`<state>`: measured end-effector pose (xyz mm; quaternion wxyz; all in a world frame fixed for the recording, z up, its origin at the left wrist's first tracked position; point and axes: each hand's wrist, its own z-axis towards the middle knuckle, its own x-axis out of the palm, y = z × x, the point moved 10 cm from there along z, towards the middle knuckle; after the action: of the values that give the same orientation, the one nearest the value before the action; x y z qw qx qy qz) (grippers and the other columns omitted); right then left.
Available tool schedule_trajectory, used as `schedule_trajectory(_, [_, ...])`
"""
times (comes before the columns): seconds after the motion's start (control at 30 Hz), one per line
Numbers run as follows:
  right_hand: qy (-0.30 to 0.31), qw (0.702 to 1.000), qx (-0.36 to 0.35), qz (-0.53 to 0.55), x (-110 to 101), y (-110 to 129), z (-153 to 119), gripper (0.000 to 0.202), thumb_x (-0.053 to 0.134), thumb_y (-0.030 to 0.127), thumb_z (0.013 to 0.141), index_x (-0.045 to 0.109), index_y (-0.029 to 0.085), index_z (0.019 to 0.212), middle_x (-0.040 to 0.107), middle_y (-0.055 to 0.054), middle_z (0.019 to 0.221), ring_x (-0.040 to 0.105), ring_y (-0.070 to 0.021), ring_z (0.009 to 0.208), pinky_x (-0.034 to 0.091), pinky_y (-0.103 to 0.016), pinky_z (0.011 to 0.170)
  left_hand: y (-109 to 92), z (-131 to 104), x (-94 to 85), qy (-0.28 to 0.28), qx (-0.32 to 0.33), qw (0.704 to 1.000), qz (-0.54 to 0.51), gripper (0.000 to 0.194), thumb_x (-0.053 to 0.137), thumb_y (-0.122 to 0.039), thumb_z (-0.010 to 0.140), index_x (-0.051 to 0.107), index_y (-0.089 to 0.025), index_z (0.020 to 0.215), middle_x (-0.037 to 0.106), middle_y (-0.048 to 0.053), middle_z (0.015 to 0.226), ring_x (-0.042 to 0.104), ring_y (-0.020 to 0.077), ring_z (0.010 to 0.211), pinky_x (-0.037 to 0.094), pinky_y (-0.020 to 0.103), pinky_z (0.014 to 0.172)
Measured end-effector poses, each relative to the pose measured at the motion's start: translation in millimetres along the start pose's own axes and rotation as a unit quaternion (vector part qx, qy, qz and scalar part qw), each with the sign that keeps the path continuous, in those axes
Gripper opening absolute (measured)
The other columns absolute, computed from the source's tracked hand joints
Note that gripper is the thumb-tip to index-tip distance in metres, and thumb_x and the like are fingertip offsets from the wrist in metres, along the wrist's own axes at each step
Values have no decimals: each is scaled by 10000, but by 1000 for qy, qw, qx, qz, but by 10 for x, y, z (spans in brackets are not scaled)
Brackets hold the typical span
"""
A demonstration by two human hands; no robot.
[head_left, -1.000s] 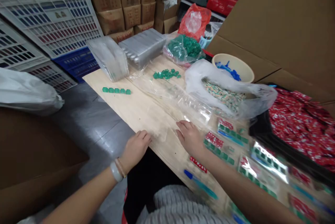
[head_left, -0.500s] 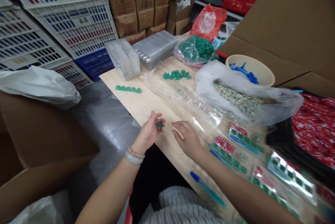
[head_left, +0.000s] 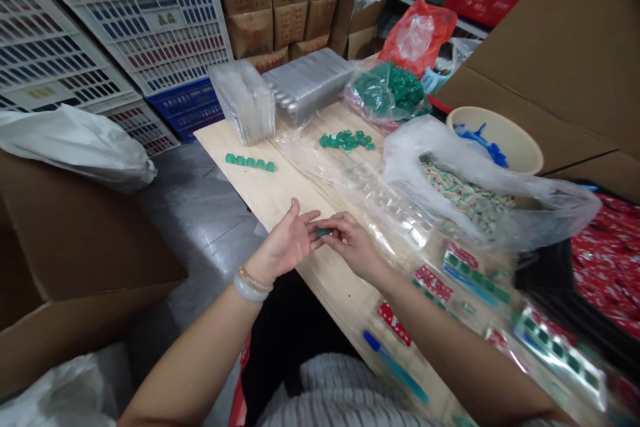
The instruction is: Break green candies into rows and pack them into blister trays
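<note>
Green piece (head_left: 323, 232): position and hold?

At the fingertips of the right hand (head_left: 353, 244), whose thumb and fingers are drawn together on it, over the near part of the table (head_left: 295, 190). The left hand (head_left: 290, 240) is opened out, palm showing, fingers loosely extended to the piece; cannot tell whether they also grip it.

Reason for that arrangement?

Judgement: a fingertip pinch suits so small an object, and the open palm probably gives a rest or a catch beside it.

Other green ones, relative to the hands?

Five form a row (head_left: 251, 162) beyond the left hand, near the table's left edge; perhaps lined up for easy counting. A loose pile (head_left: 347, 140) lies past both hands, likely placed for reach. Both well apart from the held piece.
</note>
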<state>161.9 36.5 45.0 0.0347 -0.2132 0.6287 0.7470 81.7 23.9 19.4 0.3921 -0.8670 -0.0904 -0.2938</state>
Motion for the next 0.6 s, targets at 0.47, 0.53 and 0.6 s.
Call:
schedule_trajectory(0.47, [130,936,-104,-311,453,-241,203,204,444,211,841,606,175,959,585,-70,884,537,-156,846,440,-281,753,-219,-127,-483,-179,316,568,738,429,370,-83,778,486,-157,1185,509,70,1230,346,210,1217,153,445,1054])
schedule_trajectory(0.53, [133,925,-128,-331,493,-253,180,221,434,211,845,604,169,979,592,-81,904,529,-166,862,434,-290,765,-219,-122,-470,-184,320,556,745,435,367,-80,777,481,-155,1190,510,72,1228,352,208,1211,161,436,1052])
schedule_trajectory(0.6, [125,925,-140,-330,499,-267,158,234,428,206,848,597,163,1004,607,-81,913,520,-173,870,423,-302,785,-225,-122,-460,-185,324,551,746,436,361,-77,776,486,-163,1185,516,71,1221,363,210,1204,164,440,1049])
